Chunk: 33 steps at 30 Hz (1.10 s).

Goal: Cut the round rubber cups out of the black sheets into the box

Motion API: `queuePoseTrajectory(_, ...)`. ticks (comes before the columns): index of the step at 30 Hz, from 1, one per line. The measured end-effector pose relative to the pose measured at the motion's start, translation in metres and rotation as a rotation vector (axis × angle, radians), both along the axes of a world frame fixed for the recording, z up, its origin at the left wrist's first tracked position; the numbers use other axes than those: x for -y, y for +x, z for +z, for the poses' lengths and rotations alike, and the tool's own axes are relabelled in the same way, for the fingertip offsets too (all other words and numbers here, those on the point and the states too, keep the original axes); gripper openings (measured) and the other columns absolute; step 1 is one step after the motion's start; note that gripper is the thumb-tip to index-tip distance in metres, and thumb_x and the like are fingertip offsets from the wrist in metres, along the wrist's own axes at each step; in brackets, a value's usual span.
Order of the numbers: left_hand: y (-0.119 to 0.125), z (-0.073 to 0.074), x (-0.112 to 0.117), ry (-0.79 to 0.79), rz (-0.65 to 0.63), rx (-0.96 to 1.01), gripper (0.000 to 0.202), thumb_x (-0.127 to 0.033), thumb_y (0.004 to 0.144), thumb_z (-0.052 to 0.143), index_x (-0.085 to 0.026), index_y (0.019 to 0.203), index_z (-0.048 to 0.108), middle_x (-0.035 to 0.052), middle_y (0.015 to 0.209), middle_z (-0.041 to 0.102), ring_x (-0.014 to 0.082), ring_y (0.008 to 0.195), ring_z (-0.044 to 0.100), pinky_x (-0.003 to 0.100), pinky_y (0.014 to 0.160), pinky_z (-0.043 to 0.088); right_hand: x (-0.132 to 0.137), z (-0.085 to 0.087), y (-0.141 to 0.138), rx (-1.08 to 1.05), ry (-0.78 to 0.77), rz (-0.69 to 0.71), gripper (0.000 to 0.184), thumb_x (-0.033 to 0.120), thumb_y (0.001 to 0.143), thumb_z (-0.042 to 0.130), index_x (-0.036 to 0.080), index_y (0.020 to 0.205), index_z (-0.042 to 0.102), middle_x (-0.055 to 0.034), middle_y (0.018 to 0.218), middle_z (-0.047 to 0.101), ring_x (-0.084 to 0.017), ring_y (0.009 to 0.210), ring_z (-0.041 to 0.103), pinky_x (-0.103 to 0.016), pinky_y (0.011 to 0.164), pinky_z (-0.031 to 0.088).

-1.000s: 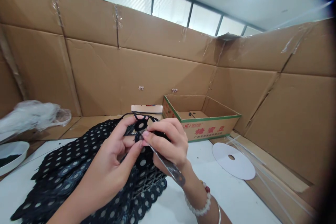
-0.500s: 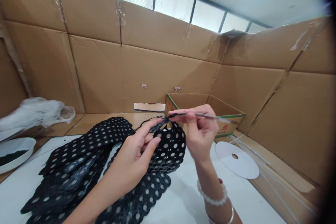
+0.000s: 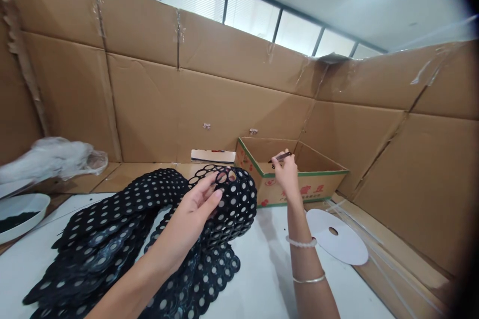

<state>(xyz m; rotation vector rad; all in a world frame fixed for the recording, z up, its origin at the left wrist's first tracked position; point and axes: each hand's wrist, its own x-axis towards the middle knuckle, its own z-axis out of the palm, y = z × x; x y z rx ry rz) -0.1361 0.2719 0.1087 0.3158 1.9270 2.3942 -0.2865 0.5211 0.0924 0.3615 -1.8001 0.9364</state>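
Observation:
My left hand (image 3: 200, 204) pinches the upper edge of a black lace fabric (image 3: 241, 199) full of round holes, its thumb and fingers closed on it. The raised part of the lace curves over the fingers, and open rings show along its top. The rest of the fabric lies in thick folds on the white table. My right hand (image 3: 287, 173) is over the front edge of a cardboard box (image 3: 303, 189), closed around slim dark tweezers (image 3: 282, 157). Their tip points left, above the box's opening. A small dark scrap appears near the tip, too small to make out.
A white disc (image 3: 337, 237) with a central hole lies at the right table edge, near thin clear strips. At left are a white bowl (image 3: 28, 214) with dark bits inside and a crumpled plastic bag (image 3: 63, 157). Cardboard walls (image 3: 142, 104) enclose the table.
My right hand has moved with the tweezers away from the lace, up and over the box. The lace edge, earlier pulled up to a point, has relaxed; my left hand still holds it.

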Motion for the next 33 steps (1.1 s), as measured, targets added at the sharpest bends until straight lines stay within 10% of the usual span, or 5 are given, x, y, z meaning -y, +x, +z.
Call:
queuePoseTrajectory(4,0.007,0.002,-0.002,0.178,-0.072,0.1,0.053,-0.042,0.087,0.063,-0.035,0.138,0.05,-0.0025,0.139,0.059,0.0128,0.125,0.054,0.02,0.102,0.044,0.041,0.028,0.049,-0.039,-0.038,0.171,0.026,0.037,0.093,0.054,0.015,0.081,0.062,-0.0098,0.102,0.067,-0.015,0.093,0.066,-0.029,0.081,0.054)
queuePoseTrajectory(9,0.014,0.009,-0.001,0.277,-0.188,0.101,0.073,-0.031,0.083,0.071,-0.04,0.147,0.035,-0.0022,0.128,0.066,0.0071,0.104,0.063,0.012,0.088,0.048,0.093,0.05,0.132,-0.143,0.044,0.74,0.008,0.011,0.088,0.057,0.015,0.088,0.065,-0.0033,0.088,0.064,-0.01,0.085,0.063,-0.023,0.078,0.054)
queuePoseTrajectory(15,0.021,0.012,0.004,0.138,-0.111,-0.033,0.07,-0.033,0.086,0.067,-0.042,0.147,0.033,-0.006,0.091,0.07,0.0043,0.079,0.059,0.009,0.081,0.046,0.104,0.045,0.145,-0.141,-0.042,0.893,0.008,0.009,0.087,0.059,0.016,0.09,0.063,-0.0037,0.084,0.067,-0.012,0.082,0.065,-0.026,0.078,0.057)
queuePoseTrajectory(23,0.022,0.019,0.017,-0.06,0.064,-0.149,0.073,-0.045,0.083,0.067,-0.027,0.148,0.04,-0.0039,0.057,0.054,0.0101,0.05,0.039,0.02,0.049,0.038,0.106,0.04,0.146,-0.235,-0.044,0.833,0.012,0.005,0.085,0.059,0.017,0.089,0.061,-0.0041,0.088,0.065,-0.013,0.084,0.066,-0.035,0.083,0.061)
queuePoseTrajectory(33,0.029,0.026,0.015,-0.025,0.017,-0.175,0.086,-0.045,0.085,0.066,-0.027,0.154,0.02,-0.0058,0.061,0.054,0.0063,0.053,0.039,0.012,0.056,0.042,0.117,0.032,0.146,-0.44,0.091,0.628,0.017,0.003,0.086,0.056,0.019,0.09,0.06,-0.0034,0.091,0.067,-0.013,0.086,0.068,-0.037,0.088,0.062)
